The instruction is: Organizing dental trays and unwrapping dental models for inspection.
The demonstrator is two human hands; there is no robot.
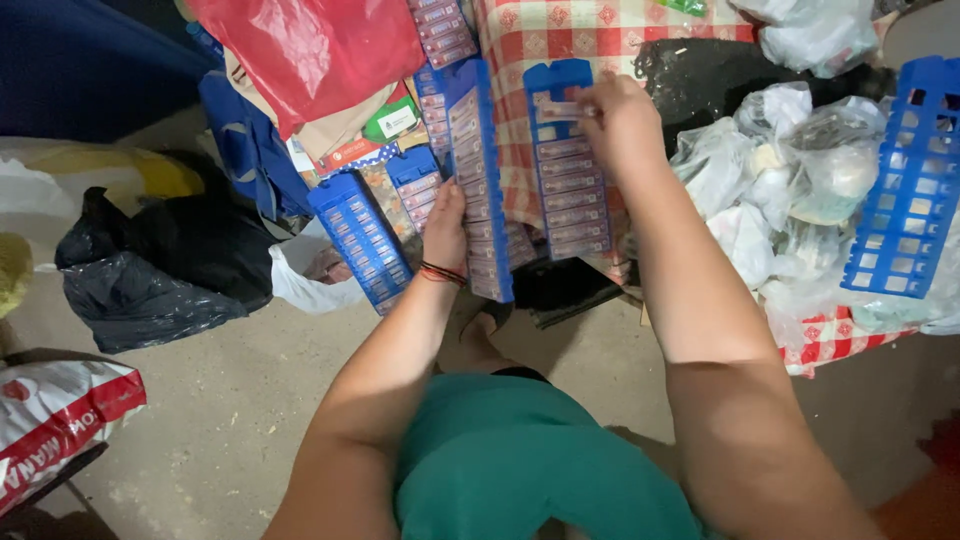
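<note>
Covering table (560,30), checkered cloth, concrete floor (230,400) below

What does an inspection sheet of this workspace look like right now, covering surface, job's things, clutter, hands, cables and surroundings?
Surface: table under a red-checked cloth, crowded.
Job's things: blue slotted rack filled with small packets, lying on the cloth; a second filled rack beside it; two more lean lower left.
Clutter: clear plastic bags; empty blue rack at right; red bag and cartons at top.
Hands: right hand pinches a packet at the rack's top slot; left hand rests on the second rack's edge.
Cables: nothing seen.
Surroundings: concrete floor, black bags, a printed sack.
</note>
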